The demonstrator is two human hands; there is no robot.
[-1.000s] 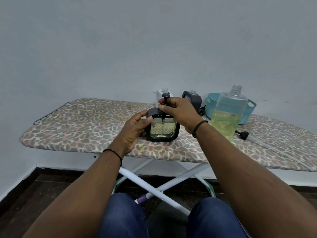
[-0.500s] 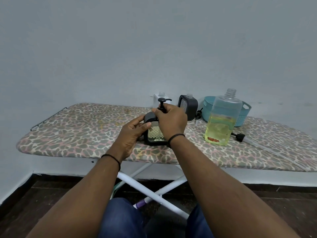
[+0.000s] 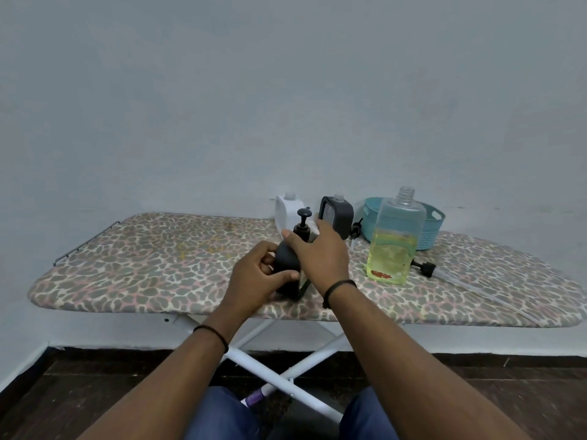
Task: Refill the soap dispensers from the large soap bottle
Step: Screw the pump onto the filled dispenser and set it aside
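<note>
Black dispenser (image 3: 287, 268) standing on the leopard-print ironing board (image 3: 158, 265), near its front edge, pump head (image 3: 303, 214) fitted and pointing up. Left hand (image 3: 254, 277) gripping the dispenser's left side, fingers (image 3: 286, 276) curled round the body, thumb lying across the front. Right hand (image 3: 320, 255) resting over the top and right shoulder of the dispenser, fingers straight and slightly spread, touching just below the pump collar; most of the dispenser's face hiding behind this hand. Both forearms reaching forward from the lower edge, a black band on each wrist. Large soap bottle (image 3: 395, 239) standing uncapped to the right, apart from the hands, partly filled with yellow liquid. White dispenser (image 3: 287, 211) and dark grey dispenser (image 3: 336, 214) standing uncapped behind, near the wall. Teal basket (image 3: 433, 225) sitting behind the bottle; a loose pump with tube (image 3: 425, 268) lying right of it.
</note>
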